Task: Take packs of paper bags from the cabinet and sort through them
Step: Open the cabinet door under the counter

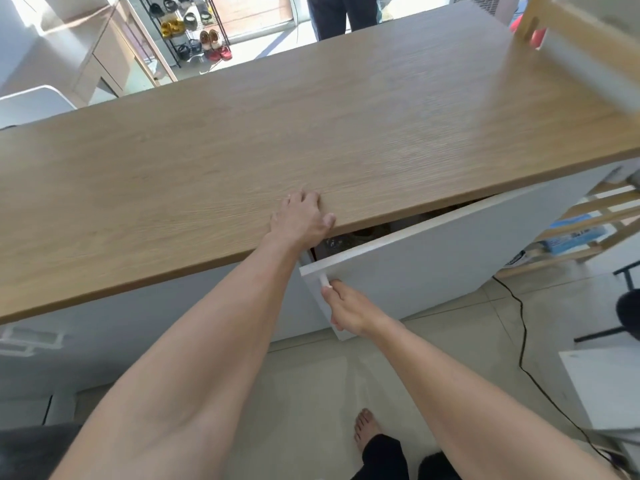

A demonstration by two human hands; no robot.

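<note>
- A bare foot point(366, 427) stands on the pale tiled floor point(311, 382), nearest the camera.
- The right hand point(346, 308) is closed around the small white handle point(325, 280) of the cabinet door point(433, 254), which stands partly swung out.
- The left hand point(300, 220) rests on the front edge of the wooden table point(311, 126), fingers curled loosely and holding nothing.
- In the dark gap behind the door, the cabinet's contents are too shadowed to tell; no packs of paper bags can be made out.
- A black cable point(519, 327) trails over the floor on the right.
- Beyond the table, a shoe rack point(194, 32) stands, and a person's dark-trousered legs point(343, 13).
</note>
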